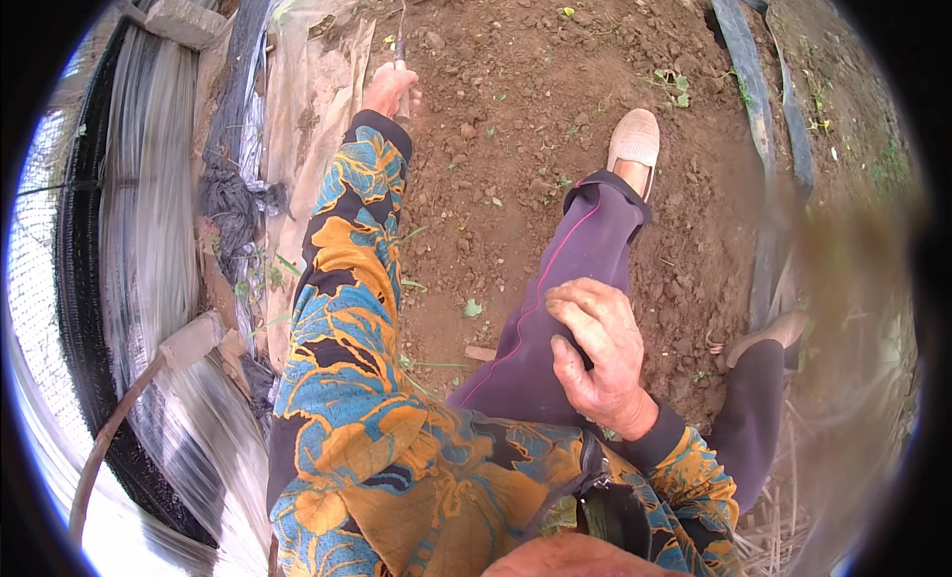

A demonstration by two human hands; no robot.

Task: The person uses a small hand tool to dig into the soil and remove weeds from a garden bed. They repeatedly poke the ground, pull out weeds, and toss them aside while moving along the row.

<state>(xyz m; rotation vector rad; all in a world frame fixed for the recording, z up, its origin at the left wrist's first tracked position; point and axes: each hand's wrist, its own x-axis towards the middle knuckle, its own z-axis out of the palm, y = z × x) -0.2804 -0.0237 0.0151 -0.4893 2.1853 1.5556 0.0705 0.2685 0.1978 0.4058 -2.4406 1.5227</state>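
My left hand (390, 91), at the top left of centre, is closed around the pale handle of a thin tool (401, 50). The tool's dark, narrow shank points away from me over the soil, and its far end runs to the picture's top edge, so its kind is unclear. My right hand (597, 354) rests above my purple trouser leg (554, 302), fingers loosely curled, with nothing visible in it. Loose brown soil (491, 168) with small clods and a few green leaves lies between the left arm and the leg.
Plastic sheeting (312, 108) edges the soil on the left, with concrete blocks (186, 21) and a curved stick (104, 458) beyond. Dark flat strips (751, 94) run along the right. My light shoe (634, 138) stands on the soil. A blurred brownish shape hangs at far right.
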